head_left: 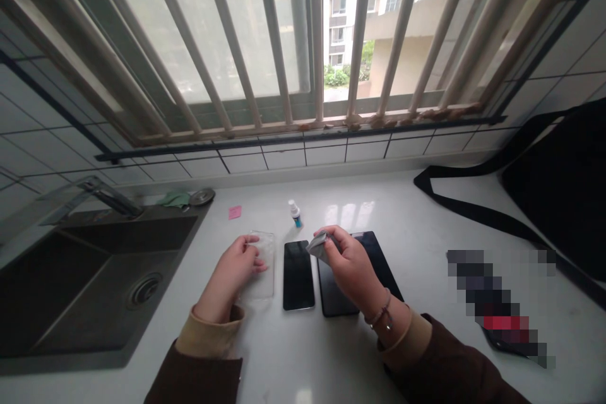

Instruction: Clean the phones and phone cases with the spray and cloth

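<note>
My left hand is over a clear phone case, its bent fingers apart and touching or just above the case. Beside it a black phone lies face up on the counter. Pinched between the thumb and fingers of my right hand is a folded grey cloth. That hand is above a dark tablet and covers part of it. Behind the phone stands a small white spray bottle with a blue label.
A dark sink with a faucet is on the left, a green cloth and drain strainer at its back edge. A pink slip lies nearby. At right are a black bag with its strap and a pixelated item.
</note>
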`<state>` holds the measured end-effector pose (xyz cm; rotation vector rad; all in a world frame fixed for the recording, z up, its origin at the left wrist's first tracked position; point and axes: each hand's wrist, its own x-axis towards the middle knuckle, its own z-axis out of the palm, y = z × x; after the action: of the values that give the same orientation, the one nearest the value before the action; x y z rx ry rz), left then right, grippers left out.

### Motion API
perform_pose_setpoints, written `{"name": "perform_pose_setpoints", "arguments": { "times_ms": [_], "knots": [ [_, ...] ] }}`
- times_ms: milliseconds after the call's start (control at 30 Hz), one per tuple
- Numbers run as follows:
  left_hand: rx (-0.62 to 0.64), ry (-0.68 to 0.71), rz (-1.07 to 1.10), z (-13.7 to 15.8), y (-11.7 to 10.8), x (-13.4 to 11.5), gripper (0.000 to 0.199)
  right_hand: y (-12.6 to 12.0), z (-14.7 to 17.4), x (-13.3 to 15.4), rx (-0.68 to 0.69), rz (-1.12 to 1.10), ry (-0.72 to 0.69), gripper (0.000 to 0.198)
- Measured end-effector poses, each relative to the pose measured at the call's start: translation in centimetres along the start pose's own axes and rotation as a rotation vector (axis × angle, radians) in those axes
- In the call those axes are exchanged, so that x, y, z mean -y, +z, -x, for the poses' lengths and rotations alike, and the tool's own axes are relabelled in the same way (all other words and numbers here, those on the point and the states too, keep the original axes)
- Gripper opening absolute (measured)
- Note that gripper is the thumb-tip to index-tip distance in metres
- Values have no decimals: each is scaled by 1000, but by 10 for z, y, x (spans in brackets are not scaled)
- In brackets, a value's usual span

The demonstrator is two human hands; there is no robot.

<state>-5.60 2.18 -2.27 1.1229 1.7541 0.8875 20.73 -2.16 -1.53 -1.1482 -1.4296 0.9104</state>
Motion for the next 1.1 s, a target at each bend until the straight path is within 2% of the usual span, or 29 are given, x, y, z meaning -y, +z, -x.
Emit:
{"name": "perform_pose_setpoints", "arguments": {
  "times_ms": [200, 333, 500, 733, 833, 933, 1033, 1100],
  "knots": [
    [-95, 116, -421, -5, -17, 4, 21, 0, 0, -2, 1, 50, -13, 23],
    [-98, 168, -611, 0, -17, 0, 32, 1, -1, -2, 12, 66, -21, 23],
    [-68, 197, -739, 4, -14, 0, 48, 2, -1, -3, 28, 74, -32, 22],
    [-71, 204, -825, 8, -15, -1, 56, 3, -1, -3, 80, 122, -24, 20],
    [-133, 300, -843, 7, -13, -2, 52, 3, 2, 1, 166, 180, -46, 19],
    [-190, 524, -777, 6, -5, -5, 43, 5, 7, 7, 324, 254, -153, 19],
    [-118, 727, -668, 6, 8, -8, 35, 6, 14, 13, 537, 339, -303, 19],
    [-24, 787, -583, 8, 17, -7, 32, 7, 18, 16, 676, 381, -366, 20]
  ]
}}
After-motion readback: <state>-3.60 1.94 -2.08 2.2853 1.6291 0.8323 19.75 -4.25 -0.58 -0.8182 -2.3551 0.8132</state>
